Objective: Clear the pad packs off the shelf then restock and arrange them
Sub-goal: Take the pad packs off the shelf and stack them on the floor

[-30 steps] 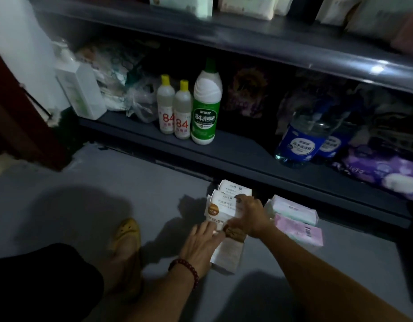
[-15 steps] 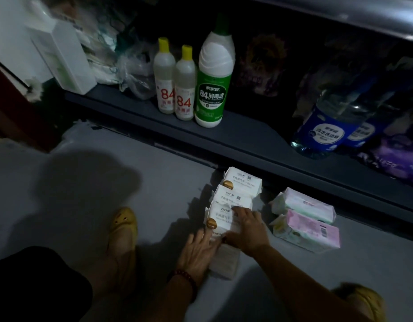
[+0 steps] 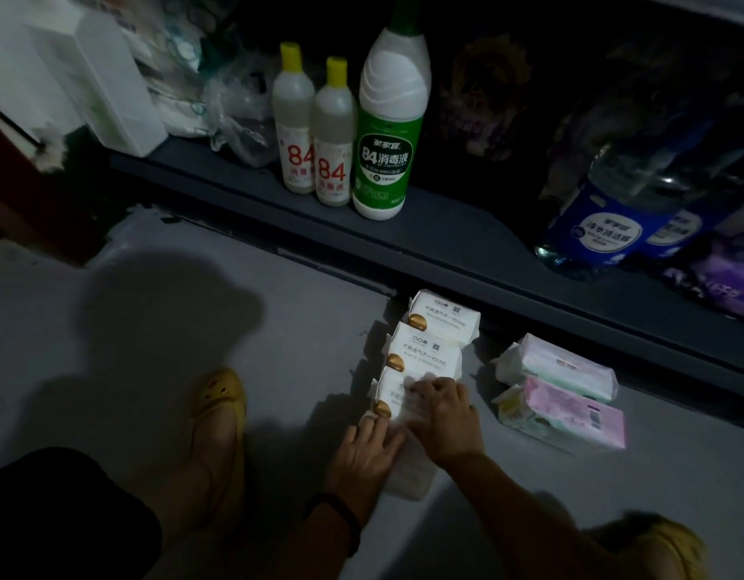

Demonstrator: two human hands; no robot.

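Several white pad packs with gold dots lie in a row on the grey floor below the shelf: the farthest (image 3: 443, 313), the middle one (image 3: 424, 355), and a near one (image 3: 393, 397) under my fingers. My right hand (image 3: 443, 416) rests on the near pack, fingers curled over its top. My left hand (image 3: 368, 450) lies flat beside it on a plain white pack (image 3: 408, 479), mostly hidden. To the right lie a pale green pack (image 3: 571, 366) and a pink pack (image 3: 571, 416).
The dark bottom shelf (image 3: 445, 240) holds two small yellow-capped 84 bottles (image 3: 311, 131), a tall green-labelled bottle (image 3: 387, 119), a white box (image 3: 110, 90), blue-labelled jugs (image 3: 609, 215) and purple packs (image 3: 722, 282). My yellow shoes (image 3: 219, 408) are on the floor.
The view has tilted down and closer to the floor. My right hand slid onto the near pack's top; my left hand stays flat beside it. The packs have not shifted.
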